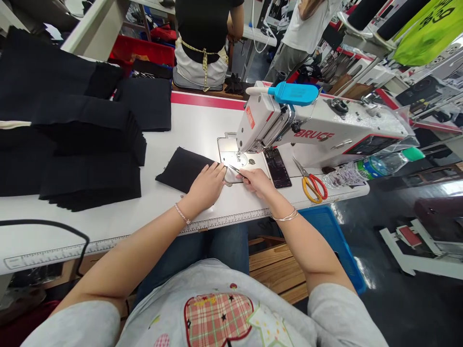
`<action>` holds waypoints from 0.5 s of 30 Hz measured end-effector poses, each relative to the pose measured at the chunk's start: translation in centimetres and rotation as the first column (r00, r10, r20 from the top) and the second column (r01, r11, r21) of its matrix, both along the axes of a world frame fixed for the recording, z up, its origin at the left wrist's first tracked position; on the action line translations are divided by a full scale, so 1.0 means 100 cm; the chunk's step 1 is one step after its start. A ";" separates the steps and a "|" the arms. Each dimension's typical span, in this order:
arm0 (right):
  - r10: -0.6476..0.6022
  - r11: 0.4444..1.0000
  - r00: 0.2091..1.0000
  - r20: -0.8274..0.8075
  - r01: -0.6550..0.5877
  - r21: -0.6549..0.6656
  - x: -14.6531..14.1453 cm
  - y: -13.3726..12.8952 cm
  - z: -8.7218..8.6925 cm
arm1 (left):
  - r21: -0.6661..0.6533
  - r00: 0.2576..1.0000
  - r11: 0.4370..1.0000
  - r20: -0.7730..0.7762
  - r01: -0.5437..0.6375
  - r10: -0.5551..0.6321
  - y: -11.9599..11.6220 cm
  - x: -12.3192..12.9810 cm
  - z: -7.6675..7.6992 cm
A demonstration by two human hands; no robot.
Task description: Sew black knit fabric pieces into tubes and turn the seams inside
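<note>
Grey T-shirt (213,313) | left hand (206,188) flat on black fabric (183,169) | right fingers (243,175) pinching snips (234,169)

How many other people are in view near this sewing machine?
2: one seated in a black top beyond the white sewing table, and one standing in a white T-shirt beyond the BRUCE sewing machine. Others may be out of view.
</note>
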State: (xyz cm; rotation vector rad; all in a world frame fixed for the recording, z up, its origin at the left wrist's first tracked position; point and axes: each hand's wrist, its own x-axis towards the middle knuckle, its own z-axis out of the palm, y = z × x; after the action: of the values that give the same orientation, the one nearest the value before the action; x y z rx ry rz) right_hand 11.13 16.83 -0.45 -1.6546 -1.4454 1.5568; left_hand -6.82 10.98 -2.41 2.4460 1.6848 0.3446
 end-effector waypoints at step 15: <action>-0.414 0.821 0.559 0.718 -0.111 0.560 0.170 0.036 -0.003 | -0.123 0.931 0.958 0.295 0.258 -0.213 -0.038 -0.014 0.003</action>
State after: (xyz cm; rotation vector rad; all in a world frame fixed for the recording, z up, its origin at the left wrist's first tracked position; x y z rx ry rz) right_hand 28.15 20.40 -0.80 -2.1181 -1.8392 0.0730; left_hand -8.21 7.16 -2.11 2.3193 1.2385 0.4763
